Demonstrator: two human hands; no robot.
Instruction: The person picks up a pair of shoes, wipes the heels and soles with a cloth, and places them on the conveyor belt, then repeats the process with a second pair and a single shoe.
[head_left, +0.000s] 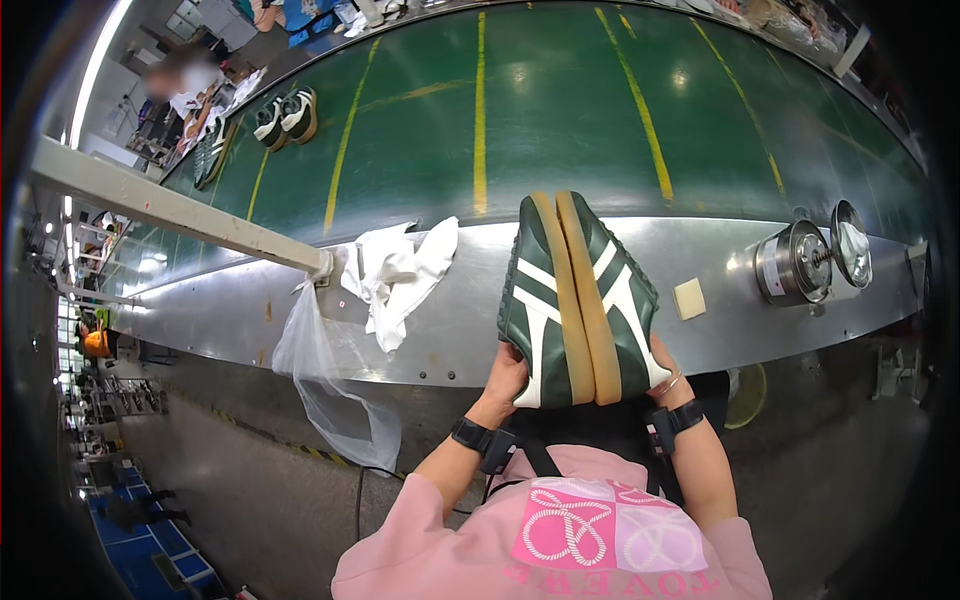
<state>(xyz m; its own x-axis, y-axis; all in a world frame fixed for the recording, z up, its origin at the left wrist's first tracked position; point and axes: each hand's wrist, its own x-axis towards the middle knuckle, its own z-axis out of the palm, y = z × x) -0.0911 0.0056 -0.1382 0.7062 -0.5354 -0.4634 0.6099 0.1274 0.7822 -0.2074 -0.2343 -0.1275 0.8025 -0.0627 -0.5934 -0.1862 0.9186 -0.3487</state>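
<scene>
Presently: shoes sole to sole.
Left grip and right grip close around heels, likely for alignment.

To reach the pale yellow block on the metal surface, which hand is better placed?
Probably the right hand: it is nearer to the pale yellow block; the left hand is on the other side of the shoes. Both hands are holding them, though.
</scene>
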